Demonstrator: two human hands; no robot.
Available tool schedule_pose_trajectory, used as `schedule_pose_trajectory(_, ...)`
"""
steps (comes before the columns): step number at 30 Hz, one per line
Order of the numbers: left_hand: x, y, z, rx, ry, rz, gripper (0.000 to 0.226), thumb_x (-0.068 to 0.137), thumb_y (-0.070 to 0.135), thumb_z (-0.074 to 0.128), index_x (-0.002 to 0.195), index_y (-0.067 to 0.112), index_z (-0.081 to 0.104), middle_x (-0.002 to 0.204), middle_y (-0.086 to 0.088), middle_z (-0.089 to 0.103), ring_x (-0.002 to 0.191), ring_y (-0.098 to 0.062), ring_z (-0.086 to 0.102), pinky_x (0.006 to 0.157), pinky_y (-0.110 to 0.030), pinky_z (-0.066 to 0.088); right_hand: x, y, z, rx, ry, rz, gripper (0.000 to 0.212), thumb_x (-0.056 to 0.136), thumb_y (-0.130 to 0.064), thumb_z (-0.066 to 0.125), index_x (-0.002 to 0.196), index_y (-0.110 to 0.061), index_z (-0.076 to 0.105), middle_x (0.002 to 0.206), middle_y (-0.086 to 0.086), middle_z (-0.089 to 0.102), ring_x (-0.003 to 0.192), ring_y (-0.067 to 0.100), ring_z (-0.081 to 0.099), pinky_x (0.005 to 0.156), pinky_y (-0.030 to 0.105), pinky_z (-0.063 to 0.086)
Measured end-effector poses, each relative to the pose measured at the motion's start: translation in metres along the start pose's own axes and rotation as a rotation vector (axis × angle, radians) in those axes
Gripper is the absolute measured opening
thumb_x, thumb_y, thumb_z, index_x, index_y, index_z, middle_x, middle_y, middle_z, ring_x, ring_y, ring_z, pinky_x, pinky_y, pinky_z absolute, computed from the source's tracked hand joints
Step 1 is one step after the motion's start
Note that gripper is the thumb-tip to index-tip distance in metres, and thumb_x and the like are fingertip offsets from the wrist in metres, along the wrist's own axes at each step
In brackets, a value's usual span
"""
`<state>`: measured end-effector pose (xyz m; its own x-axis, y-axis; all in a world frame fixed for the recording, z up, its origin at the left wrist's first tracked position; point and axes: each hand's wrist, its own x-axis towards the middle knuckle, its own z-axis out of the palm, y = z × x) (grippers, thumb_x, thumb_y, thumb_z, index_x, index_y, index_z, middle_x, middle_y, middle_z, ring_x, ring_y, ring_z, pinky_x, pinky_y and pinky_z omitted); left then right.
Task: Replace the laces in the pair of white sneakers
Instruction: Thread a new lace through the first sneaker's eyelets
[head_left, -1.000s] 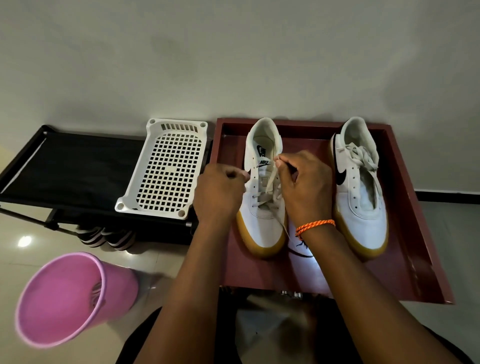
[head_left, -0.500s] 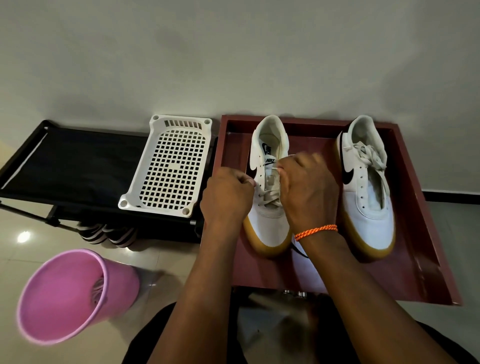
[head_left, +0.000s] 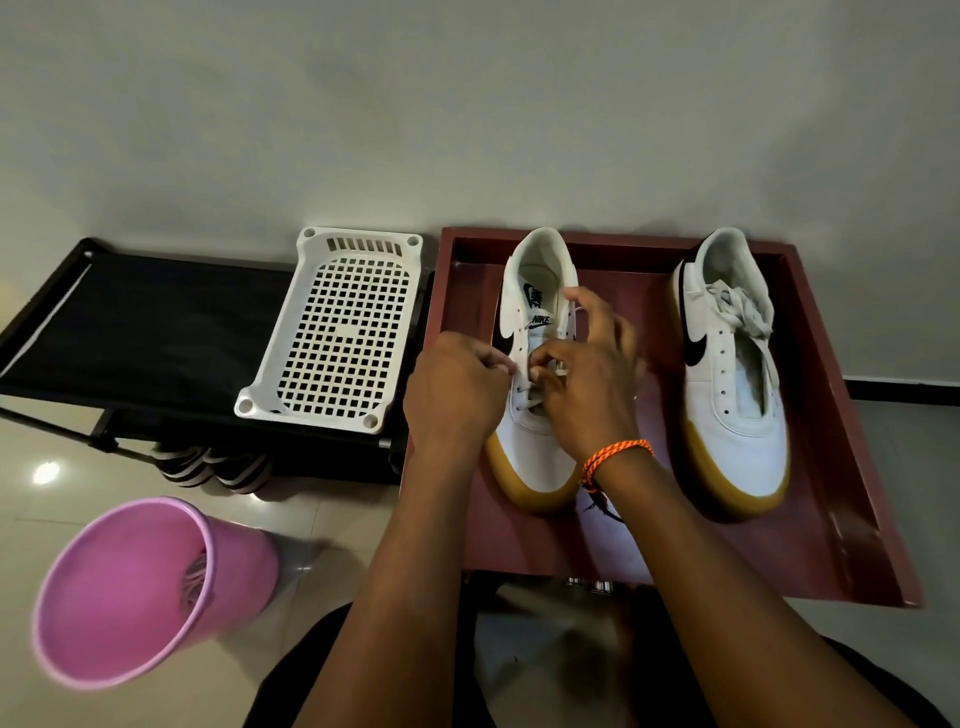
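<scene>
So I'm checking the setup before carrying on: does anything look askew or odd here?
Only the pink bin on the floor looks tipped over. The right sneaker has its lace bunched loosely at the top with lower eyelets bare, which fits relacing.

- Left hand (head_left: 457, 387): reaching forward from the lower frame, knuckles up, fingers curling inward into a closed grip, thumb and forefinger pinching together at the inner side.
- Right hand (head_left: 587, 379): lying just beside the left, thumb and forefinger pinching low while the remaining fingers are fanning upward and forward.
- Both forearms: extending bare from the lower edge, converging toward the hands.
</scene>
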<state>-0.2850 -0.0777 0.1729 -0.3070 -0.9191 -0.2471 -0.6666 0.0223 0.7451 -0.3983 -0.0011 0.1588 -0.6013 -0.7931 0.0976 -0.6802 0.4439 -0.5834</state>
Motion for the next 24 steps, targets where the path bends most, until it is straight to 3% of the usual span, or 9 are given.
schedule_pose_trajectory(4,-0.001,0.000,-0.002,0.012,-0.003,-0.010,0.033,0.091,0.011,0.066,0.072,0.037,0.074,0.087,0.012,0.079,0.077,-0.017,0.076,0.078,-0.045,0.064,-0.003,-0.003,0.001,0.054,0.006,0.025,0.014,0.085,-0.015,0.081,0.085,-0.028,0.077,0.167,-0.013,0.029,0.148,0.025,0.027,0.105,0.042,0.031)
schedule_pose_trajectory(7,-0.003,0.000,0.000,0.025,0.025,-0.004,0.026,0.091,0.016,0.068,0.076,0.034,0.079,0.085,0.013,0.078,0.077,-0.015,0.075,0.076,-0.044,0.064,-0.004,-0.002,-0.003,-0.155,-0.033,-0.044,0.008,0.092,-0.025,0.066,0.091,-0.028,0.074,0.173,-0.008,0.016,0.156,0.028,0.016,0.108,0.050,0.028)
schedule_pose_trajectory(10,-0.005,0.002,0.003,0.086,0.065,0.042,0.009,0.090,0.027,0.076,0.087,0.033,0.082,0.089,0.012,0.078,0.084,-0.015,0.072,0.076,-0.042,0.063,-0.004,-0.003,-0.004,-0.287,-0.063,-0.093,0.019,0.090,-0.031,0.052,0.095,-0.026,0.070,0.171,-0.004,0.019,0.155,0.031,0.020,0.106,0.054,0.030)
schedule_pose_trajectory(17,-0.006,0.003,0.005,0.132,0.109,0.091,0.006,0.089,0.036,0.081,0.085,0.032,0.080,0.084,0.010,0.076,0.081,-0.014,0.072,0.070,-0.036,0.060,-0.002,0.002,-0.002,-0.176,-0.100,-0.084,0.005,0.094,-0.020,0.067,0.090,-0.023,0.069,0.170,-0.009,0.020,0.151,0.028,0.022,0.099,0.049,0.034)
schedule_pose_trajectory(24,-0.009,0.006,0.004,0.038,0.125,0.116,0.012,0.089,0.027,0.075,0.077,0.028,0.078,0.071,0.011,0.072,0.069,-0.010,0.069,0.061,-0.028,0.050,-0.002,0.009,-0.008,-0.153,-0.082,-0.188,0.003,0.090,-0.013,0.068,0.090,-0.017,0.069,0.167,0.003,0.031,0.139,0.033,0.040,0.097,0.048,0.051)
